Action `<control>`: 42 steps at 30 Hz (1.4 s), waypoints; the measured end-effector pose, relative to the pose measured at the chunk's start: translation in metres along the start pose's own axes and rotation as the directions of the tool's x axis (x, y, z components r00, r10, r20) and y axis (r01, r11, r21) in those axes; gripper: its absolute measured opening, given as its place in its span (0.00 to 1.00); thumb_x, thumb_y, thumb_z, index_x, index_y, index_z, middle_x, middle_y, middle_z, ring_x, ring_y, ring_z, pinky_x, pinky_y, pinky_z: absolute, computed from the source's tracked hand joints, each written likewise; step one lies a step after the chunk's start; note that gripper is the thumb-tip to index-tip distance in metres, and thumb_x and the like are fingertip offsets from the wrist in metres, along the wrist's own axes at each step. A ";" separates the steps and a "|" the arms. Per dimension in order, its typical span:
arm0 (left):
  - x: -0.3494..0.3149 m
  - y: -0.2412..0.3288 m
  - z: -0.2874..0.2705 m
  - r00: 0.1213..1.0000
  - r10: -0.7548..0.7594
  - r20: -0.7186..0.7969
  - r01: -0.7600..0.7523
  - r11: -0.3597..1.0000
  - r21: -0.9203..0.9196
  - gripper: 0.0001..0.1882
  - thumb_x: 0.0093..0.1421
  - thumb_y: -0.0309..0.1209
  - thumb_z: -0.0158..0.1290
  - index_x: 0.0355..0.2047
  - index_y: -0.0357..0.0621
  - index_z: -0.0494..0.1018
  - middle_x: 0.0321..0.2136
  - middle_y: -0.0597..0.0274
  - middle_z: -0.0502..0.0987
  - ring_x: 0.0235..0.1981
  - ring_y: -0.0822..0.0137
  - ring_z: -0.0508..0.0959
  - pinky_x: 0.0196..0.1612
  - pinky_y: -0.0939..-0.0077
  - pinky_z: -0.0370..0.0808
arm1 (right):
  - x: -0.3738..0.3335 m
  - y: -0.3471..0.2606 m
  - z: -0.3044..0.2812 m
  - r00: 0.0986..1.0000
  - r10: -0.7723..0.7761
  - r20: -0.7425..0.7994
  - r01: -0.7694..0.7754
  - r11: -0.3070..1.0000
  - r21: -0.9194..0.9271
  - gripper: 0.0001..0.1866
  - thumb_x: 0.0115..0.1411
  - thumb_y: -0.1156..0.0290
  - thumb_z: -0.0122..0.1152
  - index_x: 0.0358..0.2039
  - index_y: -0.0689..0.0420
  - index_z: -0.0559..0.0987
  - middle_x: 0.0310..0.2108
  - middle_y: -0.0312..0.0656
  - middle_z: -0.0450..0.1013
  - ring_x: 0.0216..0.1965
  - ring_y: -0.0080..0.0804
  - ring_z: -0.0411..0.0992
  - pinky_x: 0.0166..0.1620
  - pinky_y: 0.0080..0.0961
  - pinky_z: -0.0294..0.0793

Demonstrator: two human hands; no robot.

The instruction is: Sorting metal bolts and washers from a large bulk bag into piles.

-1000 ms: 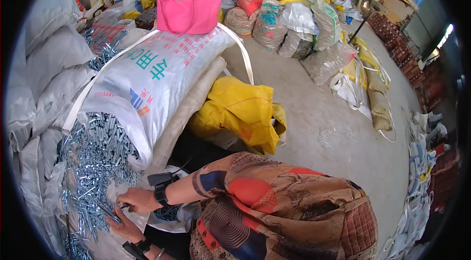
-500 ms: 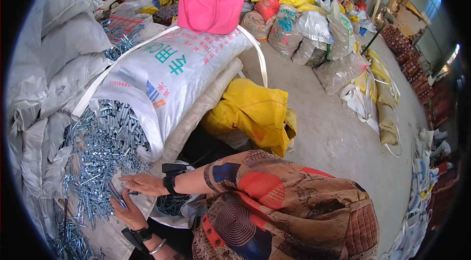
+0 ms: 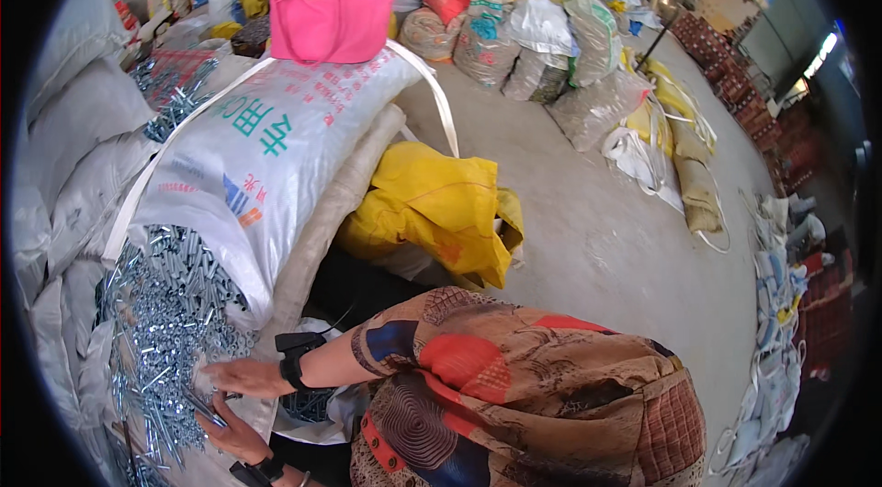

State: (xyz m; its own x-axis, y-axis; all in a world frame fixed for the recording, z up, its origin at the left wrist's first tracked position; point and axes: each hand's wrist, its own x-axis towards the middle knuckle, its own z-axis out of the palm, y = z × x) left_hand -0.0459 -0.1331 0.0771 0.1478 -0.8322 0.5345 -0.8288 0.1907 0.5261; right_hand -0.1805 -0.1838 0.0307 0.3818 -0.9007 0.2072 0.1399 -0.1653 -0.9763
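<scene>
Loose shiny metal fasteners (image 3: 175, 303), with tubes at the top, small nuts or rings in the middle and long bolts below, spill from the mouth of a white woven sack (image 3: 303, 119). My left hand (image 3: 236, 436) is closed around a few slim metal bolts (image 3: 206, 409), held beside the heap. Just above it, my right hand (image 3: 246, 378) reaches to the edge of the small pieces, its fingers drawn together. A pale blur lies at its fingertips, and what they grip cannot be made out. Both wrists carry black straps.
A pink handbag (image 3: 331, 16) stands on the sack. White sacks (image 3: 87, 119) are piled on the left. A yellow sack (image 3: 432, 207) lies right of the fasteners, and an opened white bag (image 3: 335, 418) sits by my right forearm. Filled bags (image 3: 501, 46) stand farther back.
The view has shifted, so the scene sits farther left. My right hand has moved from over the bolts in my left hand to the edge of the heap. My left hand still holds the bolts.
</scene>
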 end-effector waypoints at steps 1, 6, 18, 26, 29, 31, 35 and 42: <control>0.002 0.008 -0.003 0.995 -0.088 0.047 0.089 0.996 -0.031 0.20 0.66 0.34 0.55 0.45 0.22 0.69 0.31 0.35 0.78 0.30 0.45 0.79 0.32 0.56 0.73 | 0.001 -0.002 0.004 0.983 -0.176 -0.050 0.177 0.984 0.009 0.31 0.72 0.46 0.38 0.60 0.60 0.67 0.33 0.47 0.74 0.36 0.38 0.75 0.42 0.34 0.73; -0.003 -0.002 -0.010 0.984 -0.176 0.038 0.172 0.981 0.095 0.25 0.67 0.36 0.54 0.50 0.18 0.67 0.39 0.31 0.77 0.36 0.44 0.78 0.41 0.58 0.73 | -0.002 -0.022 -0.016 0.998 0.056 -0.033 -0.054 0.998 0.040 0.32 0.71 0.46 0.41 0.64 0.60 0.63 0.39 0.50 0.75 0.40 0.38 0.75 0.44 0.34 0.73; -0.006 -0.020 0.015 0.999 -0.028 -0.046 0.031 0.997 0.067 0.20 0.61 0.33 0.60 0.46 0.26 0.74 0.40 0.38 0.79 0.41 0.49 0.79 0.48 0.59 0.72 | 0.003 0.046 -0.029 0.892 -0.441 0.096 0.400 0.675 -0.620 0.25 0.60 0.65 0.51 0.56 0.65 0.70 0.53 0.56 0.70 0.54 0.53 0.68 0.57 0.41 0.67; 0.008 0.010 -0.012 0.993 -0.104 -0.049 0.094 0.981 -0.171 0.17 0.59 0.33 0.63 0.26 0.40 0.65 0.15 0.54 0.71 0.14 0.56 0.72 0.20 0.66 0.66 | 0.004 -0.026 -0.025 0.989 0.127 0.072 -0.126 0.992 -0.012 0.38 0.69 0.42 0.43 0.66 0.62 0.61 0.37 0.42 0.76 0.43 0.28 0.72 0.49 0.29 0.70; 0.009 0.007 -0.011 0.989 -0.145 -0.040 0.133 0.967 -0.218 0.17 0.59 0.33 0.63 0.26 0.40 0.66 0.14 0.55 0.71 0.14 0.57 0.72 0.20 0.68 0.66 | 0.005 -0.018 -0.022 0.997 0.049 0.054 -0.047 0.998 -0.037 0.40 0.69 0.40 0.42 0.65 0.65 0.61 0.35 0.40 0.76 0.42 0.25 0.70 0.50 0.26 0.67; 0.008 0.005 -0.013 0.989 -0.143 -0.041 0.130 0.965 -0.228 0.16 0.59 0.33 0.63 0.26 0.40 0.66 0.14 0.55 0.71 0.14 0.57 0.72 0.20 0.68 0.66 | 0.000 -0.020 -0.014 0.990 0.049 0.133 -0.051 0.999 0.014 0.41 0.69 0.40 0.42 0.65 0.65 0.61 0.35 0.40 0.76 0.43 0.26 0.70 0.52 0.25 0.66; 0.008 0.007 -0.013 0.989 -0.138 -0.042 0.124 0.961 -0.246 0.17 0.59 0.33 0.63 0.26 0.40 0.66 0.14 0.55 0.72 0.15 0.57 0.73 0.20 0.68 0.67 | 0.010 -0.020 -0.022 0.992 0.054 0.116 -0.052 0.998 -0.027 0.44 0.67 0.36 0.40 0.67 0.64 0.58 0.36 0.41 0.76 0.44 0.29 0.70 0.55 0.28 0.63; 0.006 0.007 -0.012 0.991 -0.132 -0.010 0.126 0.965 -0.228 0.14 0.59 0.29 0.62 0.30 0.37 0.67 0.19 0.56 0.76 0.17 0.63 0.72 0.23 0.71 0.69 | 0.016 -0.019 -0.021 0.995 0.018 0.095 -0.016 1.000 -0.024 0.40 0.69 0.40 0.42 0.65 0.65 0.62 0.36 0.41 0.75 0.41 0.29 0.71 0.53 0.28 0.66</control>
State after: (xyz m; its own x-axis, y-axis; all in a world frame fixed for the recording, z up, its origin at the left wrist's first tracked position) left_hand -0.0441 -0.1306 0.0922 0.2611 -0.8448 0.4670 -0.6584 0.1980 0.7262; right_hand -0.1962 -0.2034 0.0510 0.4696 -0.8611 0.1948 0.1124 -0.1606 -0.9806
